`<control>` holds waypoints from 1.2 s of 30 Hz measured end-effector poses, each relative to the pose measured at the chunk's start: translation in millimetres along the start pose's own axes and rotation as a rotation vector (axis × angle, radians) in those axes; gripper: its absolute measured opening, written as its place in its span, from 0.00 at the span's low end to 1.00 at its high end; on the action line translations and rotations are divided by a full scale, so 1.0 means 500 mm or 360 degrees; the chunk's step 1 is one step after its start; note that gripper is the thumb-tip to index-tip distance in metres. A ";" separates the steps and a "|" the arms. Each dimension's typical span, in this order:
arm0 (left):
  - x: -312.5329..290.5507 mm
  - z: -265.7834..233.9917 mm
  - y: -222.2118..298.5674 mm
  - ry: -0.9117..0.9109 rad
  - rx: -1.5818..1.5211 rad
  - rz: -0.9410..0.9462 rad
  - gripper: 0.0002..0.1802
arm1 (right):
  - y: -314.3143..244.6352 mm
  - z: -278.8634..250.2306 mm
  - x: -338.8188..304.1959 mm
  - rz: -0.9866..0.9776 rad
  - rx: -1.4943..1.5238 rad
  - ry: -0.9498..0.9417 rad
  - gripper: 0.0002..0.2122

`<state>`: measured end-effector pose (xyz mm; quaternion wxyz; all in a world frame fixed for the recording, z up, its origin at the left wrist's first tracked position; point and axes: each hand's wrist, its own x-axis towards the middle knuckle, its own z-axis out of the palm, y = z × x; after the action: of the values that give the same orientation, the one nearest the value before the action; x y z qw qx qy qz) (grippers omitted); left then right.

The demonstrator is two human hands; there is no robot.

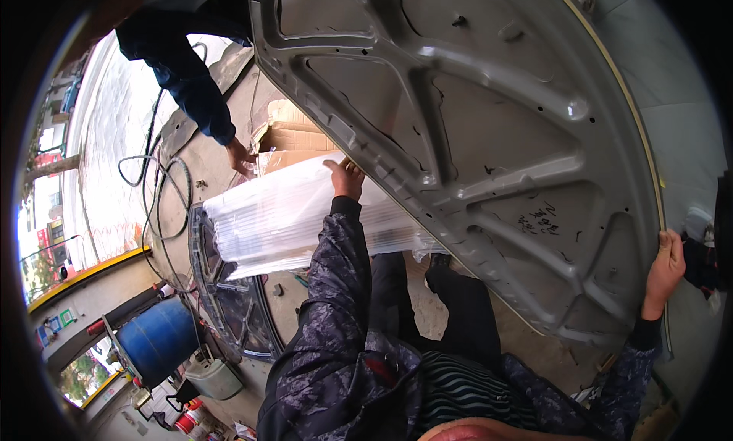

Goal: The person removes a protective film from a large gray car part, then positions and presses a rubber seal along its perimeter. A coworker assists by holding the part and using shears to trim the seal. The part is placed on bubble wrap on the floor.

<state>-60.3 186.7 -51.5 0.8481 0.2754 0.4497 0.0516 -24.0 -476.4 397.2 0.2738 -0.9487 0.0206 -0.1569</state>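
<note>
A large grey car hood [489,113] with its ribbed underside toward me fills the upper right and stands tilted. My left hand [349,179] grips its lower left edge, the fingers partly hidden behind the rim and the thumb sticking out. Round the hood's right edge, my right hand [664,273] is closed. Just beneath my left hand lies a long bundle wrapped in clear plastic [263,223]. Behind that bundle is an open cardboard box [294,135], with a co-worker's hand [240,157] beside it, reaching down from a dark blue sleeve.
A second, dark hood-like panel [237,303] lies on the floor at the left. Black hose [156,166] loops across the floor nearby. A blue tank [158,340] stands at the lower left. My legs [466,311] are close under the hood.
</note>
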 end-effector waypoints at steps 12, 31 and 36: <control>-0.111 -0.020 -0.095 0.0339 0.0244 0.0302 0.19 | 0.117 0.027 0.119 -0.0192 -0.0088 -0.0053 0.16; -0.275 -0.049 0.095 0.0420 0.0583 0.0573 0.26 | 0.202 0.185 0.210 -0.0131 0.0097 -0.0213 0.17; -0.278 -0.051 0.123 0.0326 0.0660 0.0685 0.29 | 0.190 0.228 0.173 -0.0170 0.0429 -0.0129 0.16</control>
<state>-152.6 202.6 71.1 0.6938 0.5246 0.4651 0.1647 97.7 -509.3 280.6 0.3906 -0.9086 -0.0623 -0.1342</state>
